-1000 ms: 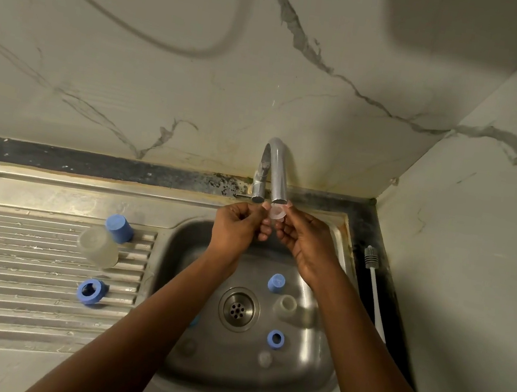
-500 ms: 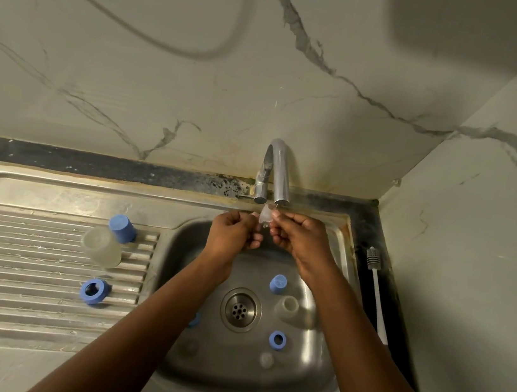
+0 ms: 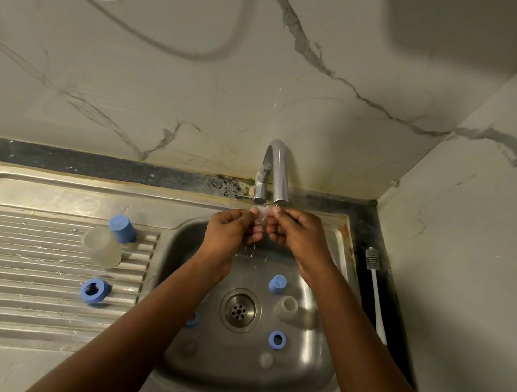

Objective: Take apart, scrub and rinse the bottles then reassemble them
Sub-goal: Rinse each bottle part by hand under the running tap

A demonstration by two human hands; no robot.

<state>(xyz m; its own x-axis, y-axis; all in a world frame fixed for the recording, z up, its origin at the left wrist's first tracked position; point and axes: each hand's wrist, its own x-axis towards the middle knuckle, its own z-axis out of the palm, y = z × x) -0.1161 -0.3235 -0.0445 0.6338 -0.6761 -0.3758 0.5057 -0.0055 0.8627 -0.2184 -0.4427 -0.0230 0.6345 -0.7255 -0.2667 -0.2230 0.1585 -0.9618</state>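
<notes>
- Both hands, the left hand (image 3: 232,232) and the right hand (image 3: 301,235), pinch one small clear soft bottle part (image 3: 261,212) between them. They hold it right under the curved grey metal tap (image 3: 281,179) so water washes it.
- Below the hands, a small blue plastic cap (image 3: 278,284) sits in the shiny metal sink (image 3: 308,379). It probably needs rinsing too.
- Left of the hands, a clear plastic bottle (image 3: 102,247) sits on the ribbed metal board (image 3: 9,260), likely to drip dry.

The steel drainboard (image 3: 9,260) carries a blue cap (image 3: 122,227), a clear bottle (image 3: 101,247) and a blue ring (image 3: 93,290).
</notes>
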